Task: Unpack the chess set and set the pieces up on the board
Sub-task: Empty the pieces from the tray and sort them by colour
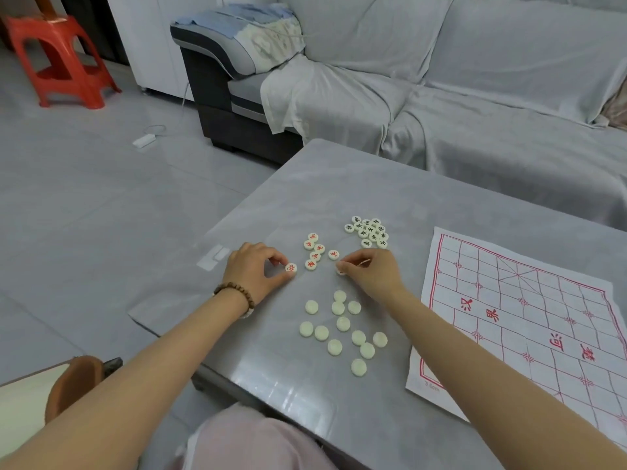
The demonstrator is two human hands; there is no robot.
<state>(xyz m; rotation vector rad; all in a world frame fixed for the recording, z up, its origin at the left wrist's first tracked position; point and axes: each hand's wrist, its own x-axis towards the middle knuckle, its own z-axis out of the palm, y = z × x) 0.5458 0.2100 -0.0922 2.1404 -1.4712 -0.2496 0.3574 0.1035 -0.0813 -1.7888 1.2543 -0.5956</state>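
Note:
A paper board point(529, 320) with a red grid lies on the right of the grey table point(339, 184). Several round cream pieces lie face down point(342, 323) in the middle. A small group with red characters point(314, 251) sits above them, and a cluster with black characters point(368, 231) sits farther back. My left hand point(252, 271) pinches a red-marked piece point(291, 268) on the table. My right hand point(369, 271) pinches another piece point(340, 269) by its edge, just below a lone red-marked piece point(334, 254).
A sofa under a grey cover point(441, 79) stands behind the table. A red plastic stool point(57, 62) is on the floor at far left, and a white adapter with a cable point(144, 140) lies on the tiles. A flat clear packet point(213, 257) lies left of my left hand.

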